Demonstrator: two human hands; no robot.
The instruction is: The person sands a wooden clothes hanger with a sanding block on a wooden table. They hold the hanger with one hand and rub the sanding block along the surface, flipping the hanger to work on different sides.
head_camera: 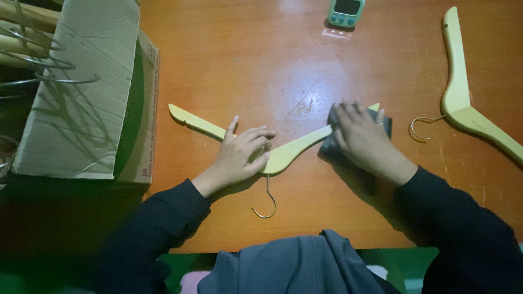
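A person is sitting at an orange-brown wooden table (305, 49) and working on a pale wooden hanger (297, 148) that is lying flat near the middle of the table, a little closer to the near edge. The left hand (242, 155) is lying on the middle of the hanger with its fingers spread and bent, pressing it down flat; it is not closing around anything. The right hand (362, 136) is pushing a dark cloth (384, 122) onto the right end of the hanger, with the fingers lying flat over the cloth, so it is holding the cloth by pressing and not by pinching. The hanger's metal hook (267, 204) is pointing toward the near edge of the table, just in front of the person's dark sleeves. A second wooden hanger (463, 92) is lying well apart near the right edge of the table, with its own hook pointing left. A small teal timer (346, 12) is sitting at the far edge. A cardboard box (87, 87) is standing at the left edge, and thin wire hooks (38, 60) are sticking out beside it. What could go wrong: the table looks smooth and shiny, so I think the hanger could slide or spin if the left hand is pressing too lightly. The cloth could also slip off the thin right end, and the hook near the edge could catch on a sleeve.
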